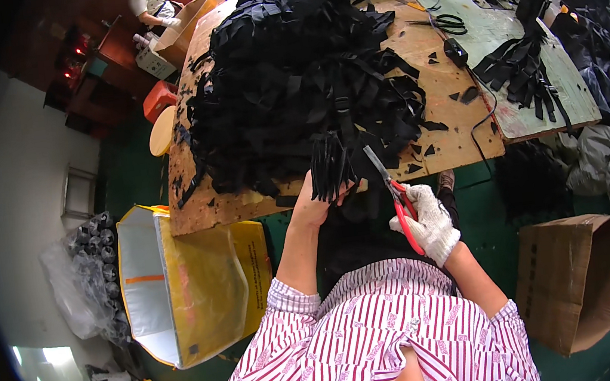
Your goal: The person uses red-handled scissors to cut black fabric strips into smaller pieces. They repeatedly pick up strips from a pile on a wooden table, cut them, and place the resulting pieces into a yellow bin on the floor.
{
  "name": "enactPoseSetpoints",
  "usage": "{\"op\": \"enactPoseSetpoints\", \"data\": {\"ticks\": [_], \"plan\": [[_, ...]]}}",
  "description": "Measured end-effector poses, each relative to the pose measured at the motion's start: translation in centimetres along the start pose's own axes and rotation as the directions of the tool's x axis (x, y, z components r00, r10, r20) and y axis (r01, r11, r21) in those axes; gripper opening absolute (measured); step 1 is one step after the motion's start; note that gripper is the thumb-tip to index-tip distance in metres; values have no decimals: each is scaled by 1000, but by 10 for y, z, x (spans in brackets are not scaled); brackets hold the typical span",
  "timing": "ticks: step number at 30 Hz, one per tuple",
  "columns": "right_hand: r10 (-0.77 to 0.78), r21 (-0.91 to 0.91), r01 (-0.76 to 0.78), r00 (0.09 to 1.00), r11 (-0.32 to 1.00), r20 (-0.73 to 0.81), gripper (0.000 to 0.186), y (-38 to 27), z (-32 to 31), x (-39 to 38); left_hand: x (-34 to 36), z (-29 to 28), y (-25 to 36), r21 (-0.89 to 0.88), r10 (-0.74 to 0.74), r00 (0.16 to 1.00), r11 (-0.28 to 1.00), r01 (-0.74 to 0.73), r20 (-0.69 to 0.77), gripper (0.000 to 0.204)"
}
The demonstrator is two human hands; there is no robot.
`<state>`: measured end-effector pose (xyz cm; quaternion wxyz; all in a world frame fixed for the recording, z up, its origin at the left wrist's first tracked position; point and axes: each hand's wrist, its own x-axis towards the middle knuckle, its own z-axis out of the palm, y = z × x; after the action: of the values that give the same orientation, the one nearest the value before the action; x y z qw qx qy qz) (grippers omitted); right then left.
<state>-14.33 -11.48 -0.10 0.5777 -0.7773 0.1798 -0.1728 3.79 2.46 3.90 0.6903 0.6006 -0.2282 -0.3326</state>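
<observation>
Into the workshop with the head view, over a green floor and up to a wooden table, scuffed and littered with small black scraps. Spread across its middle, a huge heap of black straps, with a buckle or two showing in the tangle. Down at the near edge, the action: in the left hand, firmly gripped, a bundle of black straps, held upright just in front of the heap. Cannot tell the exact finger placement behind the strips. Just to the right, in the gloved right hand, a red-handled cutter, fingers wrapped round the handles, blades angled far and left, close beside the bundle yet apart from it. Cannot tell how far apart those blades.

Far right on the table, black-handled scissors; beyond, on a pale green board, another bunch of straps. On the floor at left, a big yellow bag, white inside; at right, a cardboard box, tipped on its side. Far left, beside a carton, a co-worker in pale clothing.
</observation>
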Motion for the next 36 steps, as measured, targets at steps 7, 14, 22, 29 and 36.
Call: {"op": "enactPoseSetpoints", "data": {"ticks": [7,14,22,29,36], "plan": [[48,95,-40,995,995,-83,58,3,4,-8,-1,21,3,-121,-52,994,992,40,-99,24],[-56,-166,37,992,985,-114,63,-8,-1,-11,3,37,-12,-179,13,990,983,-38,-142,11],[-50,-196,35,996,980,-73,64,-12,-3,-1,-3,45,-17,-175,51,993,982,-70,-107,12],[27,20,-26,999,999,-26,64,7,6,-9,0,41,-20,-178,-2,993,984,-20,-122,11],[-82,-244,82,997,966,7,61,-8,-6,0,-3,36,-28,-114,10,997,993,-20,-80,12]]}}
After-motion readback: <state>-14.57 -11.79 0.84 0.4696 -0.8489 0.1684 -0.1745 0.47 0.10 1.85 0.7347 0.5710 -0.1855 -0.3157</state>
